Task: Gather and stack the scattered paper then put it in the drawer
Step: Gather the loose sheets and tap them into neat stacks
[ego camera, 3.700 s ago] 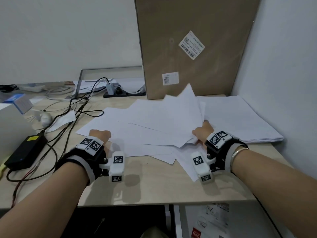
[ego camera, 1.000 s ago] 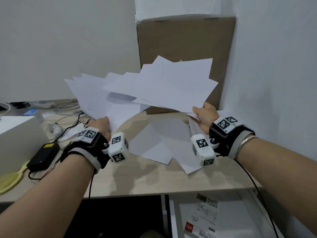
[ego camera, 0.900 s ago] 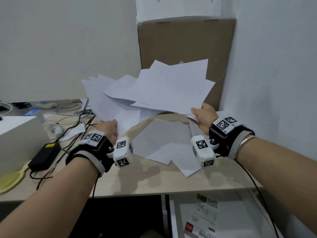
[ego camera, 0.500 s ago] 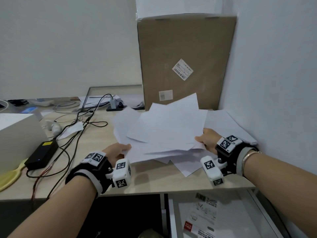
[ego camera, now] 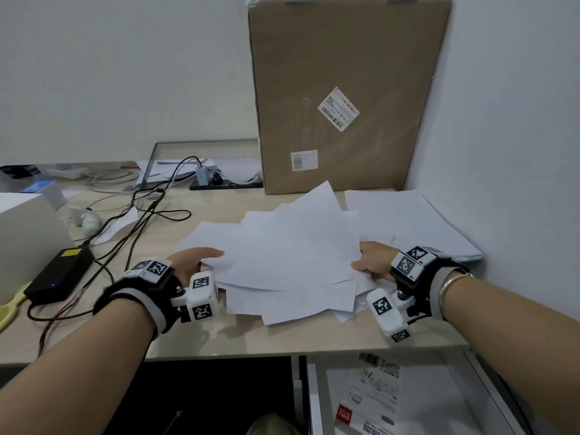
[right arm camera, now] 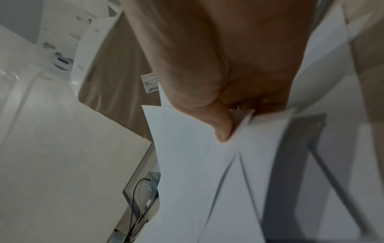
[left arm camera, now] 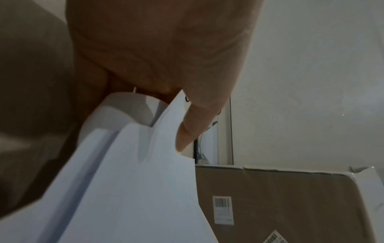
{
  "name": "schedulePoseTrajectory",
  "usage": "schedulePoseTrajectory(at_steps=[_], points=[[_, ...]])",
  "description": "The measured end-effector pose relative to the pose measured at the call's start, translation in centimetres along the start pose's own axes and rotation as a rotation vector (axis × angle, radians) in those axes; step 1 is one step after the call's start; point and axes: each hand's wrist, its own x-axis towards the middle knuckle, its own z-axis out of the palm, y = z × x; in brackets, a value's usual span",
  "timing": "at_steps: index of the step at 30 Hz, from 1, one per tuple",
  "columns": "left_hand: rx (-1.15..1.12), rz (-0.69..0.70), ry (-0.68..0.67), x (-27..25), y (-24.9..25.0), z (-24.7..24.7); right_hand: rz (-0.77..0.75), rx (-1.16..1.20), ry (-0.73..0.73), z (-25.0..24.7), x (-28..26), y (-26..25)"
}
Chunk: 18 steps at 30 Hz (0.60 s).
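Observation:
A fanned bundle of several white paper sheets (ego camera: pixel 282 255) lies low over the wooden desk (ego camera: pixel 251 337), with my hands at its two sides. My left hand (ego camera: pixel 194 262) grips the left edge, thumb on top; the left wrist view shows the thumb (left arm camera: pixel 193 125) pressing the sheets (left arm camera: pixel 129 189). My right hand (ego camera: pixel 373 260) pinches the right edge, its thumb (right arm camera: pixel 220 129) on top of the sheets (right arm camera: pixel 207 180). Under the desk's front right, an open drawer (ego camera: pixel 408 400) holds printed packaging.
A neat paper pile (ego camera: pixel 414 224) lies at the right by the wall. A tall cardboard box (ego camera: pixel 342 95) stands behind. Cables (ego camera: pixel 147 211), a black power adapter (ego camera: pixel 59 274) and a white box (ego camera: pixel 22 233) fill the desk's left side.
Both hands lifted the bundle up in front of the box, then brought it back down to the desk. My left hand moved inward, narrowing the fan.

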Motion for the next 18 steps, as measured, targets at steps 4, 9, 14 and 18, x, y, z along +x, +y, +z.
schedulePoseTrajectory(at_steps=[4, 9, 14, 18], points=[[0.132, -0.045, 0.016, 0.3, -0.1, 1.0, -0.011, 0.04, 0.014, 0.5, 0.8, -0.5], [0.182, -0.034, 0.183, 1.4, 0.1, 2.3, -0.075, 0.157, 0.059, 0.5, 2.1, -0.5], [-0.124, 0.183, 0.3, 3.5, 0.0, 1.5, -0.15, 0.465, 0.151, -0.7, 3.3, 0.3], [-0.301, 0.303, 0.219, 4.7, 1.0, 0.4, -0.114, 0.7, 0.274, -2.2, 4.1, -0.1]])
